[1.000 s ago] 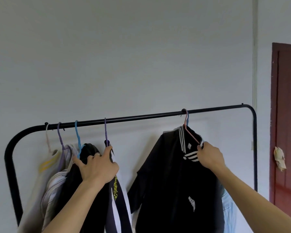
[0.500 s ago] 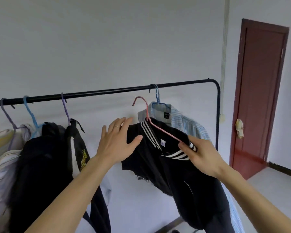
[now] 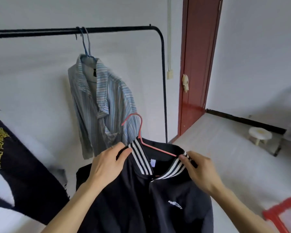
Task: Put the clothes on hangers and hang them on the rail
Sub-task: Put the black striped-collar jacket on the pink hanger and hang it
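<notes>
You have brought the black jacket [image 3: 141,199] on its pink hanger [image 3: 140,132] off the rail [image 3: 40,31] and lower; its hook hangs free, well below the bar. Your left hand [image 3: 107,163] grips the shoulder beside the collar, and your right hand [image 3: 200,172] pinches the striped collar end. The striped shirt [image 3: 101,98] hangs on the rail.

Rail [image 3: 40,31] bare left of striped shirt [image 3: 101,91]

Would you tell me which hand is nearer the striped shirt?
Left. The left hand grips the jacket just below the striped shirt; the right hand pinches the collar farther right.
</notes>
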